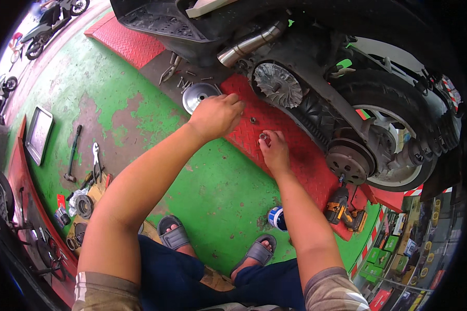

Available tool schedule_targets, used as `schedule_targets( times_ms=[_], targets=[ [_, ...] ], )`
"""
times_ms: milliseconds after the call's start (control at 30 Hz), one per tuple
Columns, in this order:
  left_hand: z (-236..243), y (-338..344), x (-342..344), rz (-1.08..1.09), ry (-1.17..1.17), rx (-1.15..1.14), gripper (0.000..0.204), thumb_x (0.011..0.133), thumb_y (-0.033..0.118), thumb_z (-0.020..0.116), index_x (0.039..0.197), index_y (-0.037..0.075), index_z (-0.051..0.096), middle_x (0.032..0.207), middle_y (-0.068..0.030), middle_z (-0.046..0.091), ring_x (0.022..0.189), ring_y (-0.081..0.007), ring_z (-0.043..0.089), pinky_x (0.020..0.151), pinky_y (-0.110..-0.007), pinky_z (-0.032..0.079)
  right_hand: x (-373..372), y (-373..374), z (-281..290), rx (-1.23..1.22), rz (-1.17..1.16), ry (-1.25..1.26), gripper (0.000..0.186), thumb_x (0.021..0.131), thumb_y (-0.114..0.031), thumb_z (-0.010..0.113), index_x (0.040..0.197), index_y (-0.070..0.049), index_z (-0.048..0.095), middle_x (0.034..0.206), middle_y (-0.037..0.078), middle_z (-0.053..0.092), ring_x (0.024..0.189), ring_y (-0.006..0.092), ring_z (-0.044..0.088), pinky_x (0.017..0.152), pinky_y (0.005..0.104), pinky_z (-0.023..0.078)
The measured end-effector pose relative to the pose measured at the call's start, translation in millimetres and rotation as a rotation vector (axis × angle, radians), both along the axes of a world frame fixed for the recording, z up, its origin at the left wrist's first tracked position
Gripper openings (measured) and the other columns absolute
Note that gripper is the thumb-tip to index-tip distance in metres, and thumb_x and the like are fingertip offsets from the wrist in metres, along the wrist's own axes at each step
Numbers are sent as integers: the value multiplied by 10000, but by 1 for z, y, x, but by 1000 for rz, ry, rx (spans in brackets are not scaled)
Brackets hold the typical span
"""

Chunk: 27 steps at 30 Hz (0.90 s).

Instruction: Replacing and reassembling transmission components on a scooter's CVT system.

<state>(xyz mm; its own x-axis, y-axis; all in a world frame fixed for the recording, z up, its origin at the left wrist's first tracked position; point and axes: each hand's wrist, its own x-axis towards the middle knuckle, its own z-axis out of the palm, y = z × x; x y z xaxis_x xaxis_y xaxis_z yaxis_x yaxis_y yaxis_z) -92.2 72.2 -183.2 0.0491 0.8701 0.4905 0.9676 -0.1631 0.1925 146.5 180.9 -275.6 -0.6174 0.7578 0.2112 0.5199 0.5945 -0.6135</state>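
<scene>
My left hand (218,115) is closed with its fingers curled down; whatever they hold is hidden. It sits beside a silver round disc (197,97), over the edge of the red tread plate (293,171). My right hand (276,151) pinches a small round metal part (264,137) between thumb and fingers. Between the hands, another small metal piece (252,120) lies on the plate. Just beyond is a scooter's uncovered drive side, with a finned pulley (278,86), a ribbed belt (312,129) and a round clutch drum (350,161).
A cordless drill (338,205) stands below the drum. A blue and white can (277,218) is by my right forearm. Loose bolts (184,83) and pliers (170,68) lie past the disc. Leftward are a hammer (75,150), more pliers (96,158) and a metal tray (39,136).
</scene>
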Motion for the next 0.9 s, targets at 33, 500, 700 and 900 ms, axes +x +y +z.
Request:
schedule_targets(
  times_ms=[33,500,700,900],
  targets=[
    [-9,-5,-3,18,-30,-17,235,903,187,638,1109,81,676,930,-95,634,880,-290,680,755,-423,564,1,2,2,2,7,-3,327,880,-173,734,1186,-82,662,1135,169,638,1023,376,645,894,451,538],
    [-53,-29,-39,178,-133,-236,166,929,205,570,927,59,649,936,-131,673,840,-345,700,748,-475,577,28,16,-13,-12,-47,-141,340,892,-150,717,1211,-58,648,1174,173,631,1096,388,630,938,472,524],
    [-58,-32,-52,267,-146,-240,181,941,213,559,943,67,665,933,-127,679,849,-344,702,748,-474,576,17,1,2,153,23,-192,424,836,-200,768,1228,-69,674,1182,153,610,1115,359,620,948,451,523],
    [-54,-24,-49,284,-183,-213,192,939,223,569,945,70,685,943,-134,678,860,-354,700,756,-477,576,10,15,-8,-29,62,-260,374,821,-209,777,1156,-63,697,1145,153,617,1089,359,630,942,447,529]
  ],
)
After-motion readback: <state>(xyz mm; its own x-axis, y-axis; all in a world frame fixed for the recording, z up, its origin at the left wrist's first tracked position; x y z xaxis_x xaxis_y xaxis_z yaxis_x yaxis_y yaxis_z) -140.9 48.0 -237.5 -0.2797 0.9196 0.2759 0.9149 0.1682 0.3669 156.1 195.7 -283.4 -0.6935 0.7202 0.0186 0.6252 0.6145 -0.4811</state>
